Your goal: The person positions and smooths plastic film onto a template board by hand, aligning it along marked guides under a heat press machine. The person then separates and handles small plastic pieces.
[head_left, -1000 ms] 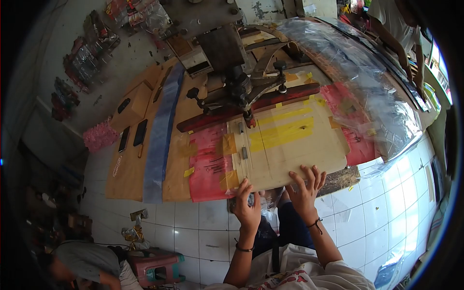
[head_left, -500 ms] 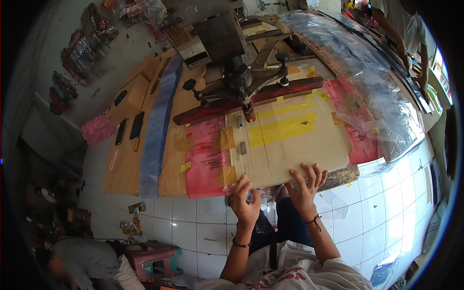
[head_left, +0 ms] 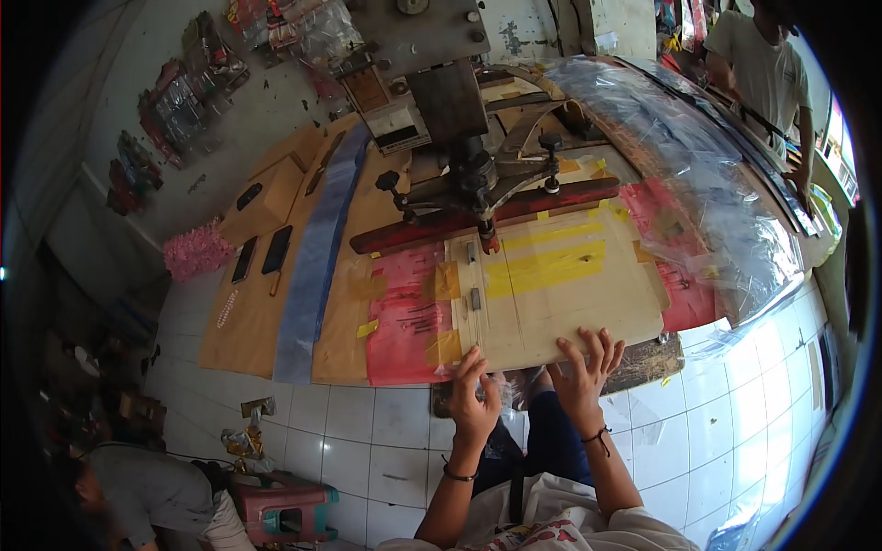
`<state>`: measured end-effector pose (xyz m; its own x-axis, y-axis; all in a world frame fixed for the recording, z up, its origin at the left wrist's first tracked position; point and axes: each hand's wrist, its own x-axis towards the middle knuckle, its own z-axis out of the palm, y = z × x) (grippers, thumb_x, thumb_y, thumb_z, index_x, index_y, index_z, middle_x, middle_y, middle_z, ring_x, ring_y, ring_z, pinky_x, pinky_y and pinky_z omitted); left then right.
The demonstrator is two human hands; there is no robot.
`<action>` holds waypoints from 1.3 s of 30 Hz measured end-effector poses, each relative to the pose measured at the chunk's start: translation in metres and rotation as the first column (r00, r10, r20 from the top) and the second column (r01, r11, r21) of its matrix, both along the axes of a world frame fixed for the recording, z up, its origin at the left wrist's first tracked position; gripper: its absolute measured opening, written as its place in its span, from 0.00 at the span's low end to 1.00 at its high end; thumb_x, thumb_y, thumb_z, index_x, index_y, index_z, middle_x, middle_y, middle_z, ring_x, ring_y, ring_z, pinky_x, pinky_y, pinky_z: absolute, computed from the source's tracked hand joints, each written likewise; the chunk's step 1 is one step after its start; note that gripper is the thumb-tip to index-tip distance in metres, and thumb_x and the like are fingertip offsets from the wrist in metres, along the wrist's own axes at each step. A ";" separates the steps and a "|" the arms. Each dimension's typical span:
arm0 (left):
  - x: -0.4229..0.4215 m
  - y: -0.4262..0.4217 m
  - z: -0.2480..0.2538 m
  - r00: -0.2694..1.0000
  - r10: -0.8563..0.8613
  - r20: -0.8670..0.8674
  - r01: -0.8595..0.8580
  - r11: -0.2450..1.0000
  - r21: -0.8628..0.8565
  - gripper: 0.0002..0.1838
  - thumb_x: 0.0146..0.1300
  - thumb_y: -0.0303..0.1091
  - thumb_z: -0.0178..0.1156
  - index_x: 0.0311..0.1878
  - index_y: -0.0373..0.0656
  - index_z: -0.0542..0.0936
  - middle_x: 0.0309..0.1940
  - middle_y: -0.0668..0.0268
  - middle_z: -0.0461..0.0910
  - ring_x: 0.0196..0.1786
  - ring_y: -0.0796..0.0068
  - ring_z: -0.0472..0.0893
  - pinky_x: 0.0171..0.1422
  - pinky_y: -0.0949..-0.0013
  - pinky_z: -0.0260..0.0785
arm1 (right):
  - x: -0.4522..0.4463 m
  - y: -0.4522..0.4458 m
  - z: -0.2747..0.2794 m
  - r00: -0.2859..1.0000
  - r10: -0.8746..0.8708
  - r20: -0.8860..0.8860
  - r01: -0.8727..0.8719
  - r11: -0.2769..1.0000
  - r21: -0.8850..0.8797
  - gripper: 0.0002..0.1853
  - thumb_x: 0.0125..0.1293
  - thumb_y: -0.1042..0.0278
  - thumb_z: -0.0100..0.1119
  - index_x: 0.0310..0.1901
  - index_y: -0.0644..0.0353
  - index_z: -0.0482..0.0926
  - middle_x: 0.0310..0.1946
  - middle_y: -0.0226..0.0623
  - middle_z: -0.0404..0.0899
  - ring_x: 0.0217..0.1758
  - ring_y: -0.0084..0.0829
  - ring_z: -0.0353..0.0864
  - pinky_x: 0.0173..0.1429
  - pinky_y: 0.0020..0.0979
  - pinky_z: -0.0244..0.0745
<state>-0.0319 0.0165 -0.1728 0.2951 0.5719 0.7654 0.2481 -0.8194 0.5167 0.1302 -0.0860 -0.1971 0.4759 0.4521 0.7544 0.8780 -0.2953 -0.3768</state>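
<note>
A thin cream board (head_left: pixel 551 308) with strips of yellow tape lies flat at the table's near edge. My right hand (head_left: pixel 586 367) rests on its front edge, fingers spread over the top surface. At the board's front left corner, my left hand (head_left: pixel 475 395) touches the edge with its fingertips, thumb apart from the fingers. Two small grey metal pieces (head_left: pixel 475 298) sit along the board's left side. Above the board's far part stands a dark press head (head_left: pixel 473 174) with a red bar (head_left: pixel 533 208) and a red-tipped point.
Red sheets (head_left: pixel 404 331) flank the board. Brown paper, a blue strip (head_left: pixel 322 248) and two phones (head_left: pixel 275 250) lie left. Clear plastic (head_left: pixel 680 147) covers the right side. One person (head_left: pixel 763 73) stands at the far right; another (head_left: pixel 152 491) bends near a stool (head_left: pixel 289 510).
The camera view has shifted, so the table and press appear lower and slightly farther right. Both hands remain at the board's front edge. The person at right shows more fully.
</note>
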 end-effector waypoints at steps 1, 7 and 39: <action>-0.001 0.000 0.000 1.000 -0.005 -0.003 0.005 1.000 0.006 0.19 0.64 0.15 0.59 0.58 0.37 0.76 0.64 0.50 0.80 0.61 0.51 0.85 0.59 0.60 0.83 | -0.001 -0.001 0.001 1.000 0.000 -0.003 0.000 1.000 -0.004 0.32 0.47 0.66 0.81 0.57 0.36 0.83 0.68 0.31 0.70 0.81 0.47 0.56 0.85 0.64 0.39; 0.003 -0.004 0.008 0.999 -0.013 0.038 0.014 1.000 -0.003 0.19 0.65 0.15 0.55 0.59 0.36 0.77 0.64 0.50 0.80 0.65 0.48 0.82 0.65 0.56 0.80 | -0.008 -0.006 0.024 0.995 0.044 -0.085 -0.047 0.998 -0.036 0.31 0.51 0.66 0.79 0.60 0.41 0.82 0.69 0.37 0.69 0.82 0.52 0.56 0.85 0.66 0.39; 0.006 0.001 -0.008 0.998 -0.060 -0.028 0.059 0.998 -0.024 0.28 0.61 0.31 0.77 0.65 0.49 0.82 0.70 0.52 0.73 0.50 0.62 0.86 0.42 0.67 0.80 | 0.092 0.129 0.141 0.809 0.573 -0.129 -0.503 0.561 -0.657 0.38 0.78 0.41 0.48 0.81 0.57 0.61 0.82 0.50 0.58 0.87 0.46 0.51 0.89 0.52 0.37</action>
<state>-0.0263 0.0176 -0.1808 0.3509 0.5705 0.7426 0.2142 -0.8209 0.5294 0.2220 0.0429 -0.0562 -0.0718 0.9769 0.2014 0.9735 0.1125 -0.1989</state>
